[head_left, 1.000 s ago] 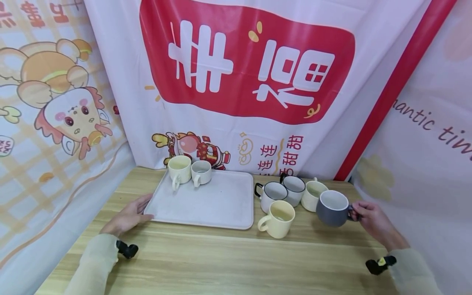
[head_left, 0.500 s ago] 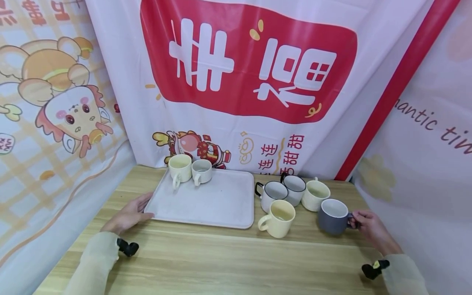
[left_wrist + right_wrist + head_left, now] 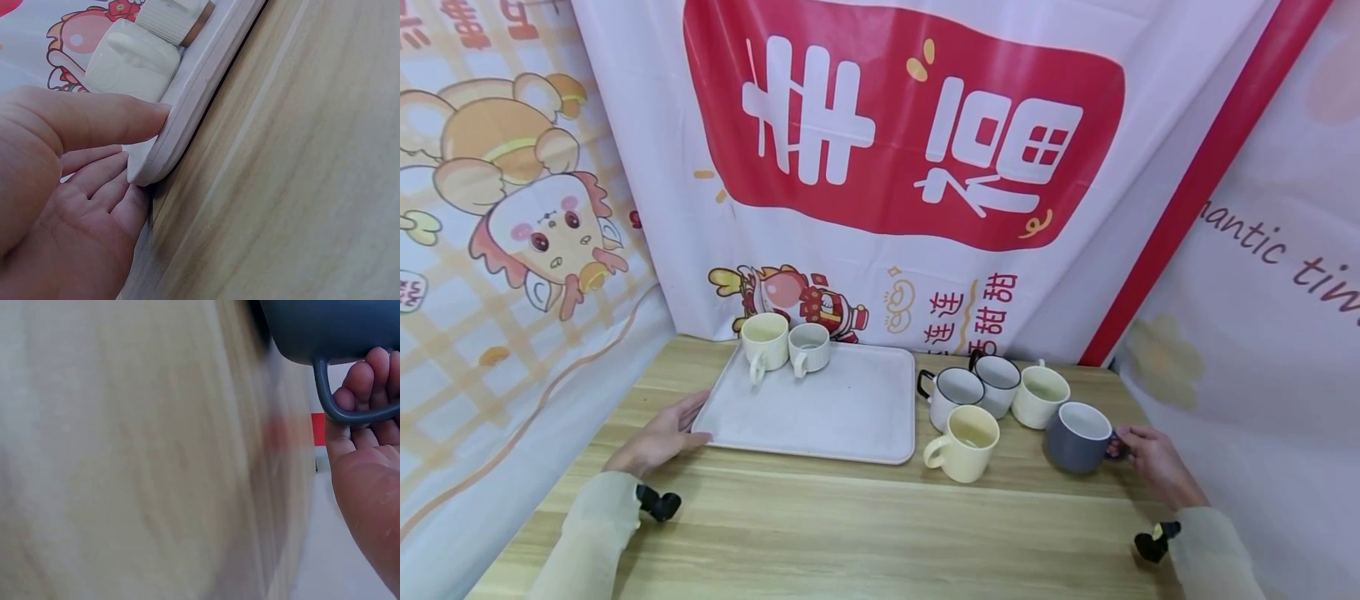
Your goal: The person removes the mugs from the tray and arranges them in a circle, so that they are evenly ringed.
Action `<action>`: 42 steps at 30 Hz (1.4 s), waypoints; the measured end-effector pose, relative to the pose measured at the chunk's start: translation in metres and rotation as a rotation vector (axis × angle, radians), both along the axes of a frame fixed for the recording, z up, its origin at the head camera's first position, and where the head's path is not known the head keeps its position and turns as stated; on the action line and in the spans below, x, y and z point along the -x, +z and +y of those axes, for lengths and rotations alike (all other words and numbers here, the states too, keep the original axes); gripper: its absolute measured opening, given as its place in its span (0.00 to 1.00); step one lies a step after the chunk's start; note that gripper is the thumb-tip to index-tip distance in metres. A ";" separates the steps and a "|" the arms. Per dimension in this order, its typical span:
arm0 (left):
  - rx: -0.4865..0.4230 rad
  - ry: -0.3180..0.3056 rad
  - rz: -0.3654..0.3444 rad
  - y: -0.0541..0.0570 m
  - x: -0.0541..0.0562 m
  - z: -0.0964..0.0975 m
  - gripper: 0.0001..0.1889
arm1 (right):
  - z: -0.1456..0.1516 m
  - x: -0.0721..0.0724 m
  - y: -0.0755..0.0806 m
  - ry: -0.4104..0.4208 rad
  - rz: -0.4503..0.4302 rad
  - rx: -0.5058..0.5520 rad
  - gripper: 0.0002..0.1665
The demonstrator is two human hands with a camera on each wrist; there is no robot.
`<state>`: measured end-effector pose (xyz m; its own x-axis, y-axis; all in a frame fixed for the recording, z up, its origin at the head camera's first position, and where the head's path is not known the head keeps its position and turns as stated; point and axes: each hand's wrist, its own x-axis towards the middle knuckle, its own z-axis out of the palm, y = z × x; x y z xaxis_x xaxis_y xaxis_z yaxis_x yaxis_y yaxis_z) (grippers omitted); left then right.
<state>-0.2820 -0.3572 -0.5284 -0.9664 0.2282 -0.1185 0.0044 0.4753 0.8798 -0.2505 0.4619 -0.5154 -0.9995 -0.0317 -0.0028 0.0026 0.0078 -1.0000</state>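
Observation:
My right hand (image 3: 1153,458) grips the handle of a dark grey mug (image 3: 1071,450) with a pale inside. In the right wrist view the fingers curl through the handle (image 3: 356,415); whether the mug touches the table cannot be told. My left hand (image 3: 658,433) lies at the near left corner of a white tray (image 3: 842,421). Its thumb (image 3: 115,119) touches the tray's rim, while the nearly straight fingers lie along the outer side. A cream mug (image 3: 765,346) and a smaller white ribbed cup (image 3: 809,354) stand upright at the tray's far left.
Right of the tray stand two white mugs with black rims (image 3: 955,400), a pale cream mug (image 3: 1037,400) and a yellow mug (image 3: 967,446). The wooden table (image 3: 820,533) meets a printed curtain (image 3: 895,275) at the back.
The right hand has brought the grey mug down and slightly toward the near side, mostly in the first half second. The left hand and the tray stay as they were.

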 end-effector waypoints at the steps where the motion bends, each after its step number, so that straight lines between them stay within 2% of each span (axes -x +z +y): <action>1: 0.004 0.001 -0.002 0.000 0.000 0.000 0.50 | 0.000 0.000 -0.001 -0.004 0.007 -0.018 0.22; 7: 0.000 -0.010 -0.001 0.001 0.000 -0.001 0.50 | -0.004 -0.001 -0.004 0.011 0.049 -0.103 0.20; 10: -0.005 -0.014 0.009 0.000 0.000 -0.002 0.50 | -0.004 -0.001 -0.003 0.002 0.025 -0.122 0.18; 12: -0.004 -0.018 0.014 0.000 0.000 -0.002 0.50 | -0.004 0.000 0.000 -0.018 0.000 -0.172 0.16; 14: 0.003 -0.016 0.014 0.000 0.000 -0.002 0.50 | -0.003 0.000 0.004 -0.043 -0.021 -0.295 0.18; 19: 0.016 -0.010 0.007 0.000 0.000 -0.002 0.50 | -0.005 0.004 0.020 -0.103 -0.007 -0.626 0.33; 24: 0.007 -0.016 0.011 0.000 0.000 -0.001 0.50 | -0.022 0.013 0.047 -0.090 0.037 -0.767 0.39; 30: -0.002 -0.006 -0.008 0.001 -0.001 -0.001 0.50 | -0.050 0.025 0.086 -0.009 0.050 -0.832 0.40; 35: 0.004 0.000 -0.005 0.003 -0.002 0.000 0.50 | -0.086 0.038 0.114 0.042 0.135 -0.868 0.38; 42: 0.011 0.001 -0.014 0.005 -0.002 0.001 0.50 | -0.159 0.057 0.143 0.115 0.087 -0.831 0.40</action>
<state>-0.2795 -0.3559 -0.5238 -0.9648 0.2261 -0.1345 -0.0084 0.4847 0.8746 -0.3078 0.3031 -0.3724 -0.9878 -0.1553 0.0066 -0.1202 0.7364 -0.6658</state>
